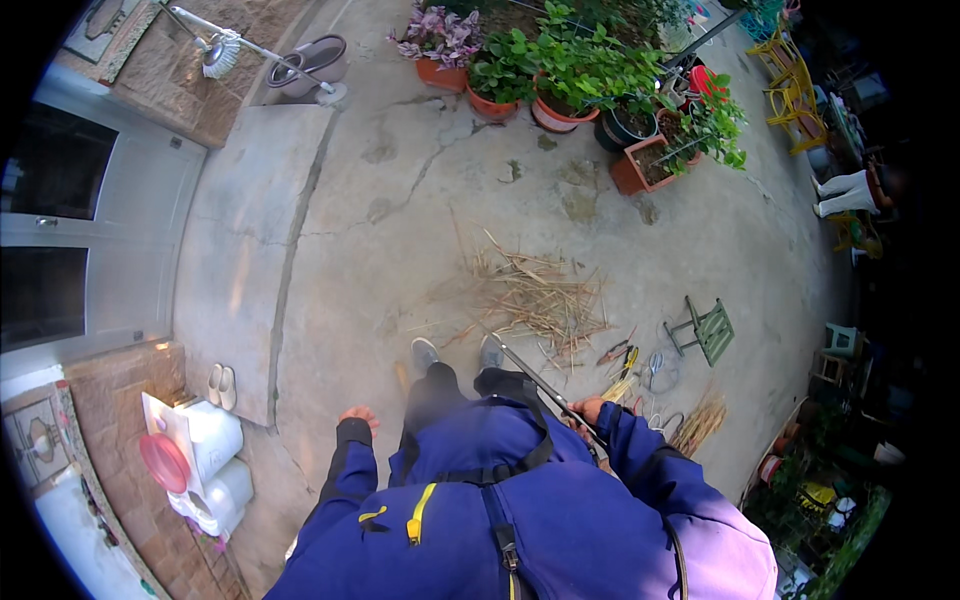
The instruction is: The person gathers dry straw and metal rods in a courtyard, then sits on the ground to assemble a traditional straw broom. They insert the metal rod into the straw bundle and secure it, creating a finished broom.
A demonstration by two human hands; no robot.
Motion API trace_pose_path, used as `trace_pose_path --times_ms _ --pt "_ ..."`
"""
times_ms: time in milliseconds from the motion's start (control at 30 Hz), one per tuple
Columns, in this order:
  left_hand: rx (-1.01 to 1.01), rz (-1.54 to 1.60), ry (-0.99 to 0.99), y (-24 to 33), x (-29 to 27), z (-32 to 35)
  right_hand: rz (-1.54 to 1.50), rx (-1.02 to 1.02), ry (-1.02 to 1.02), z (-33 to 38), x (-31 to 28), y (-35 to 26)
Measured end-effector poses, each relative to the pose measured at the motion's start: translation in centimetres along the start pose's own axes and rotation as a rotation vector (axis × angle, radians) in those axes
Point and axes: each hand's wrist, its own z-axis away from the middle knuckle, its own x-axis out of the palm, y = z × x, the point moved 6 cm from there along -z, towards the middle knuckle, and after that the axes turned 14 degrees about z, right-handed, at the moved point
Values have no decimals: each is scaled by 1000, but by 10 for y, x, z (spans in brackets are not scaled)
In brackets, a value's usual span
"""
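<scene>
My left hand (pixel 358 416) hangs beside my left leg with nothing in it, its fingers loosely apart. At my right hip my right hand (pixel 587 408) is closed around a long thin grey rod (pixel 538 379). The rod slants from near my right shoe toward my side; I cannot make out what kind of tool it is. Just past my shoes lies a loose heap of straw-coloured stalks (pixel 545 300) on the concrete. To the right of the heap are pliers-like tools with yellow handles (pixel 630 360), a coil of wire (pixel 656 368) and a bundle of straw (pixel 702 424).
A green folding stool (pixel 710 333) stands on the right. Potted plants (pixel 560 100) line the far side. On the left are a grey door (pixel 130 190), slippers (pixel 222 386) and white containers (pixel 215 450). Mop buckets (pixel 318 62) sit at the far left; yellow chairs (pixel 790 95) at the far right.
</scene>
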Motion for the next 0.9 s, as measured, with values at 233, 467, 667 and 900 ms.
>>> trace_pose_path --times_ms 233,467,667,900 --pt "-24 43 49 -13 -4 2 902 47 -93 -96 -35 -31" --pt "-43 104 32 -16 -3 8 934 261 -253 -94 -43 12" --pt "-78 78 9 -19 3 9 488 655 18 7 -47 90" --pt "-84 62 1 -18 8 -6 212 870 291 101 -41 126"
